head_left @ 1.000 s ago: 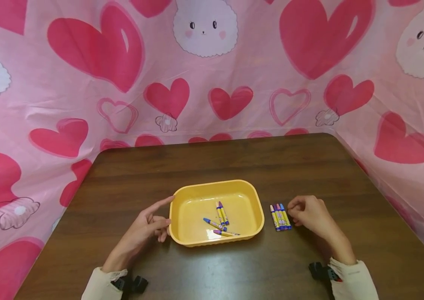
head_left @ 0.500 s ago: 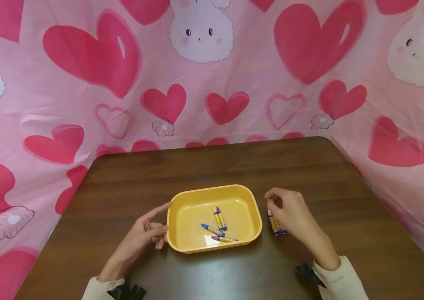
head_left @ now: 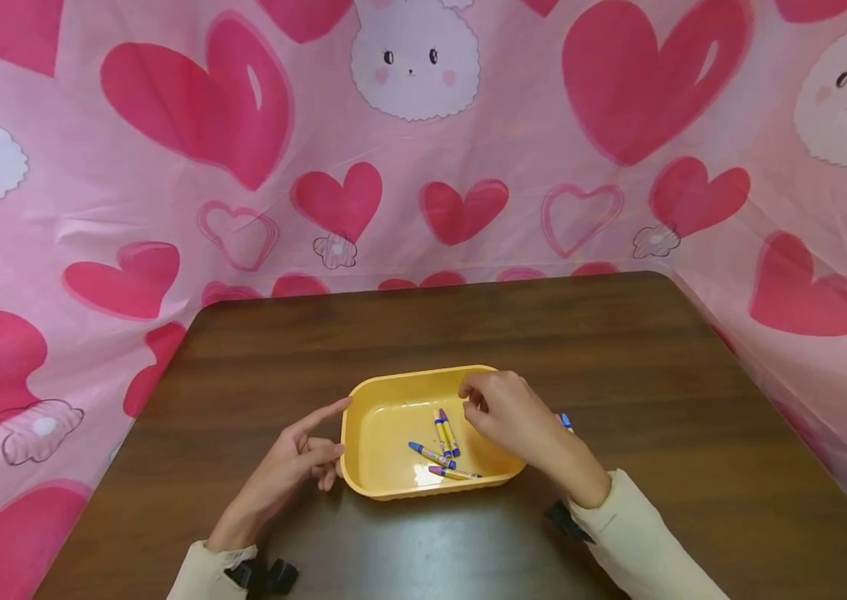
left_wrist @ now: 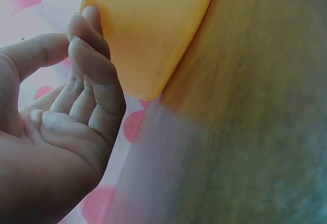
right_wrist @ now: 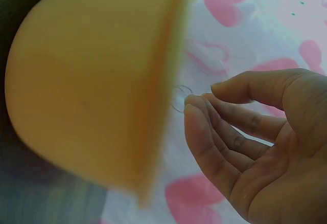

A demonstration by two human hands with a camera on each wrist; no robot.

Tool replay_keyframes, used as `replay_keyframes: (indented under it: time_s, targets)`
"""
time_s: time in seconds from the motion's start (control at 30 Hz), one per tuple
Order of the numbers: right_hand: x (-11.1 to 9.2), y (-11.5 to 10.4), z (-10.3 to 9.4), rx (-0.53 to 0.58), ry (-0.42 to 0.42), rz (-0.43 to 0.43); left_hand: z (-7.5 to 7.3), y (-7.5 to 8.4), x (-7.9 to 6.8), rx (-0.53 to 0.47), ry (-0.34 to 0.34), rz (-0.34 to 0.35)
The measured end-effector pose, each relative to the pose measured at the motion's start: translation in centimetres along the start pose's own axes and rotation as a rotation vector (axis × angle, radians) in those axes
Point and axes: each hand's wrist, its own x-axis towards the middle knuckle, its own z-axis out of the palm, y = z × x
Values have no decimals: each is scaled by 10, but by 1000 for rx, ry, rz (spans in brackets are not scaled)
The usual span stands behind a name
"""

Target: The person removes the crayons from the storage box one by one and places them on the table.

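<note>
A yellow tray (head_left: pixel 393 417) stands mid-table with several crayons inside: a blue one (head_left: pixel 431 454), a purple one (head_left: pixel 456 472) low in the tray, and a pair (head_left: pixel 446 432) lying side by side. My left hand (head_left: pixel 292 467) touches the tray's left end with index finger and thumb, the index stretched along the rim. Over the tray's right part is my right hand (head_left: pixel 509 417). The right wrist view shows that hand (right_wrist: pixel 255 142) with loosely bent fingers, a gap before the thumb and nothing held. More crayons (head_left: pixel 565 422) lie on the table, mostly hidden behind the right forearm.
The dark wooden table (head_left: pixel 303 333) reaches well beyond the tray on all sides. Pink cloth (head_left: pixel 468 133) with hearts and rabbits hangs around its back and sides. Black wrist cameras are strapped to both arms.
My right hand has moved left, from beside the row of crayons on the table to above the tray. My left hand has stayed at the tray's left end.
</note>
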Motion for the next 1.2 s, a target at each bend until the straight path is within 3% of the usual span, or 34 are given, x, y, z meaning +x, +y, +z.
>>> replay_keyframes:
  time_s: [0.1,0.3,0.6,0.9,1.2]
  targets:
    - [9,2,13,-23,-30,-28,-1,-1,1,-13,-9,11]
    - [15,8,36,-7,-88,25,0,2,4,10,-3,2]
    - [13,14,63,-50,-93,37,-1,1,2,11,-4,2]
    - [10,14,68,-46,-79,152,2,0,1,27,20,-30]
    - [11,14,67,-27,-102,187,2,1,1,23,27,-42]
